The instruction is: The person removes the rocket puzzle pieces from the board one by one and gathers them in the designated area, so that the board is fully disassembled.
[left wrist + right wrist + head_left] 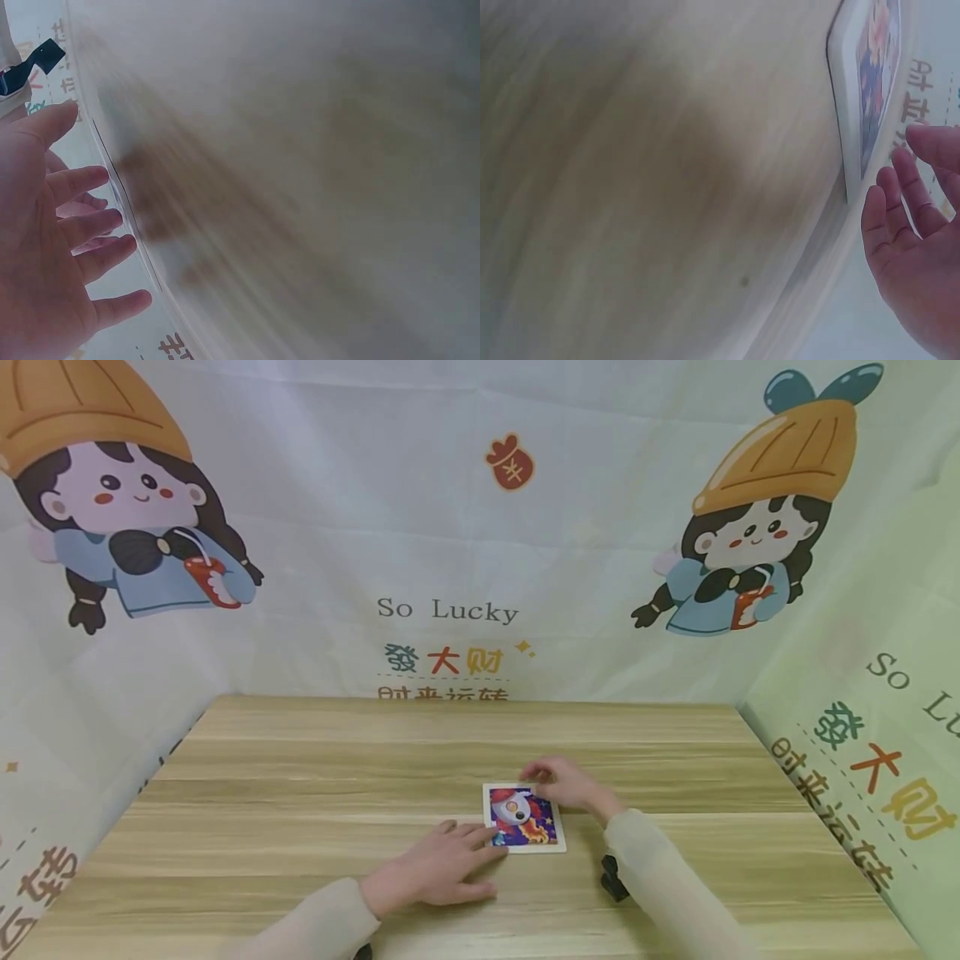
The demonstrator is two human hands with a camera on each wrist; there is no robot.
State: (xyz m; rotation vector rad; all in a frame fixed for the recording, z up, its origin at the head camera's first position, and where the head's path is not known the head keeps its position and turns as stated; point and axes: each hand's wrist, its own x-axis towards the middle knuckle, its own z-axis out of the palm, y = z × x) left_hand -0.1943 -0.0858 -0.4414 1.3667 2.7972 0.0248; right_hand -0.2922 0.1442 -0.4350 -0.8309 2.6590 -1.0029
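Note:
A small white-framed picture board [521, 814] lies flat on the wooden table, showing a white-and-red cartoon bird on dark blue with stars. My left hand [450, 864] is spread palm down, its fingertips over the board's lower left edge. In the left wrist view the fingers of that hand [45, 240] are fairly straight and apart. At the board's top right corner is my right hand [572, 783], fingers loosely bent. The right wrist view has this hand [922, 255] beside the board's thick white edge [845, 97], with nothing visibly gripped; whether it touches the board I cannot tell.
The wood-grain table [300, 777] meets a printed cloth backdrop [360, 510] at its back and sides. A black wrist device [613, 878] shows under the right sleeve [667, 877]. The left sleeve [322, 918] rests low in the head view.

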